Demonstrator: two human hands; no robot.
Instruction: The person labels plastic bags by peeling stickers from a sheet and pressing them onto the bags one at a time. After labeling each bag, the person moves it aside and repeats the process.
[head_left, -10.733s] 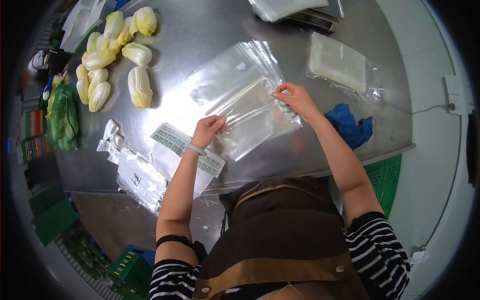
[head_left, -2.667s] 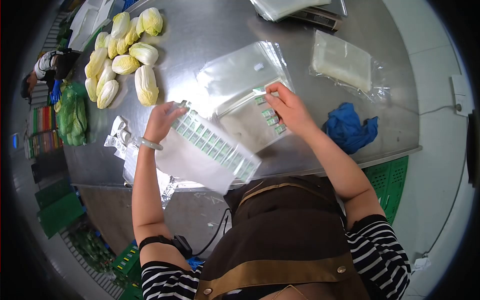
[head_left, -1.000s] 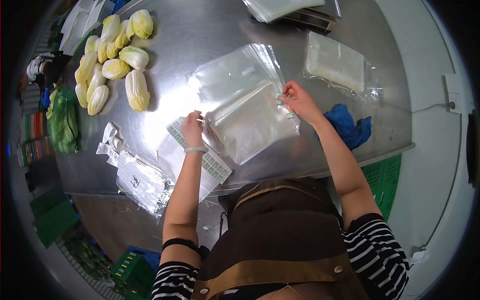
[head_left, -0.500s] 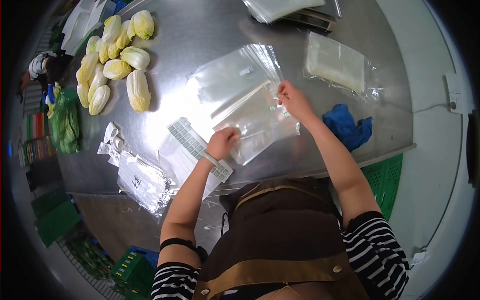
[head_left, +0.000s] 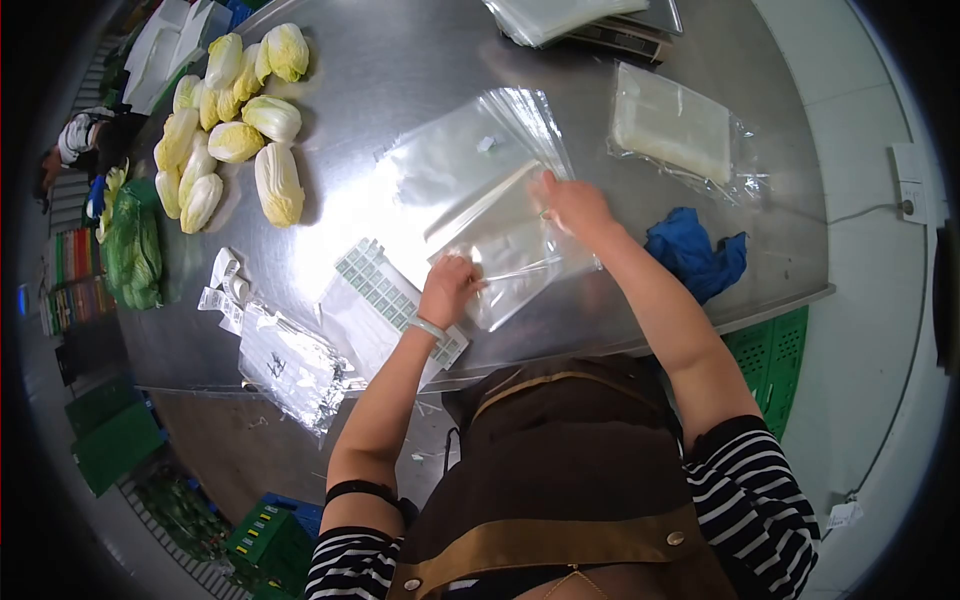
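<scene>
Clear plastic bags [head_left: 450, 165] lie fanned out on the steel table, with a small label on one of them. Another part of the clear bags [head_left: 515, 285] lies nearer my body, between my hands. My left hand [head_left: 452, 288] rests at its left edge with curled fingers, closed on the plastic. At the upper right edge, my right hand [head_left: 572, 203] has its thumb and fingers pinched together over the film; what they grip is too small to make out. A sheet of green-bordered labels [head_left: 380, 285] lies to the left of my left hand, partly under the wrist.
Several napa cabbages [head_left: 235, 142] lie at the upper left of the table [head_left: 400, 50]. A blue cloth [head_left: 695, 255] and a wrapped bag pack [head_left: 675, 125] are at the right. Silvery packaging [head_left: 290, 360] sits front left. A person [head_left: 85, 140] bends at the far left.
My right hand has moved slightly down along the bag's edge, now covering where the small green labels showed. My left hand has shifted slightly, its fingers closer in on the plastic.
</scene>
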